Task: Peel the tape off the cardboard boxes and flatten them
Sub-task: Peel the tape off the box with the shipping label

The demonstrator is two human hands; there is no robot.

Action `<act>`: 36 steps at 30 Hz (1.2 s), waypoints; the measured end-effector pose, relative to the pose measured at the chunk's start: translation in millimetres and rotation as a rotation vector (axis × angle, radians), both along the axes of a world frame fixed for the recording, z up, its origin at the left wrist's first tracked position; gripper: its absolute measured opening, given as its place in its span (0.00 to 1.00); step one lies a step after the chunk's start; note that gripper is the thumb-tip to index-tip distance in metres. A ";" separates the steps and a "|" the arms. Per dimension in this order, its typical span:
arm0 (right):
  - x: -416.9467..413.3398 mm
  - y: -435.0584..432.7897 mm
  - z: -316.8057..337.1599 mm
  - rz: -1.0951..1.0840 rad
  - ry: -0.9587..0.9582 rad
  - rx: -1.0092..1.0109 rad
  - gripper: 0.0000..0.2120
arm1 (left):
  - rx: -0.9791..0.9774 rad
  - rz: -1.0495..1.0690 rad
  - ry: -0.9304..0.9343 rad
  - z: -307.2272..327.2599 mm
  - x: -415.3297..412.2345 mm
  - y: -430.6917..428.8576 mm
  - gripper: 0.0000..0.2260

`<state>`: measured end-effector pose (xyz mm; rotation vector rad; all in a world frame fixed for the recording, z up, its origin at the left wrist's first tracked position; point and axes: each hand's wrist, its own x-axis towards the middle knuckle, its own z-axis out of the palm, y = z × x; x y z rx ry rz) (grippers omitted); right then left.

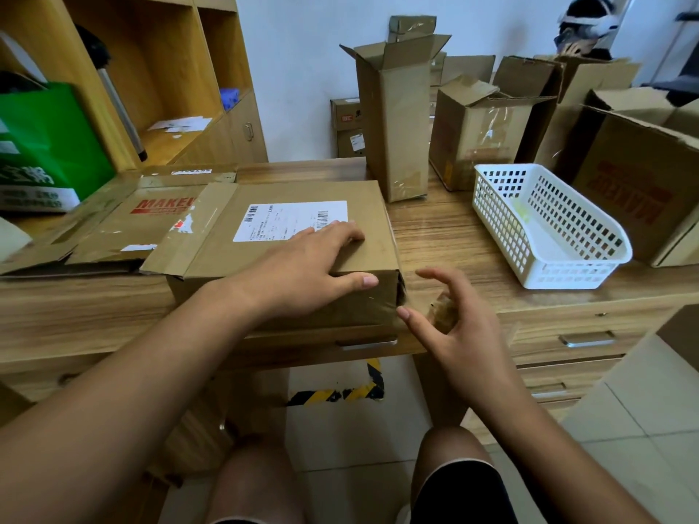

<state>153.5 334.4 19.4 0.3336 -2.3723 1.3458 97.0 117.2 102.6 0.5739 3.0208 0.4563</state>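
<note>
A low cardboard box point(295, 198) with a white shipping label lies at the desk's front edge, one flap open to the left. My left hand point(306, 270) presses flat on its top, thumb down over the near side. My right hand point(450, 323) hovers at the box's near right corner, fingers spread, with a crumpled wad of brown tape point(442, 310) against its palm. Its thumb tip touches the corner of the box. To the left lies a flattened box point(125, 221) with red print.
A white plastic basket point(548, 225) stands on the wooden desk point(435, 228) at right. Several upright open cardboard boxes point(393, 119) crowd the back and right. A green bag point(45, 145) and shelves are at left. Another person sits at the far right.
</note>
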 end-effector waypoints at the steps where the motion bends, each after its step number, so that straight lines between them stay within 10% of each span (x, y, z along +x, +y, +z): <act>1: -2.6 -0.3 0.4 0.002 0.022 0.028 0.14 | -0.011 -0.020 -0.009 1.9 -1.6 -3.8 0.28; 23: 35.6 -32.8 5.3 0.262 0.093 0.059 0.07 | 0.111 -0.131 -0.081 -3.0 -13.5 -27.1 0.24; 36: -1.6 -12.8 5.5 -0.043 0.077 0.005 0.12 | 0.140 -0.127 -0.138 3.5 -18.3 -44.5 0.20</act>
